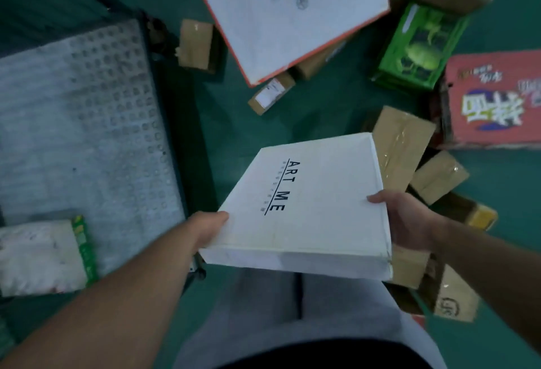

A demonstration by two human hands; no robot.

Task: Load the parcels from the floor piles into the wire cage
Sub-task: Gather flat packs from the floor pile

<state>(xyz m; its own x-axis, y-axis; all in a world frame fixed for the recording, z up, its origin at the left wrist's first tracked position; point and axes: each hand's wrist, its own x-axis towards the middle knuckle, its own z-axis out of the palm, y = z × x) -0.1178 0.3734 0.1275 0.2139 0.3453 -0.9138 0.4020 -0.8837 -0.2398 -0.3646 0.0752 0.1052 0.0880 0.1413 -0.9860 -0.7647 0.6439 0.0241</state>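
Both hands are gripping the white box [307,207] at its near end. The left hand [209,229] is clamping the near-left corner, thumb lying on top, fingers hidden under it. The right hand [409,222] is holding the right edge, thumb on top, remaining fingers wrapping below. The box is being held in the air, flat but slightly tilted, with "ART ME" printed on its lid. It is hanging over the green floor [248,134], just right of the cage [172,122] and outside it.

The cage's perforated base is showing at left, and a white bag [38,254] with a green strip is lying in its near corner.

More parcels are sitting on the floor. Brown cartons [401,146] are piling up under and right of the box. A red box [494,99] is lying far right and a green box [421,49] beyond it. A big white box with orange edges [289,11] is lying at top centre. A small labelled carton [270,94] is poking out from under it, and another small carton [195,43] is sitting near the cage's far corner.
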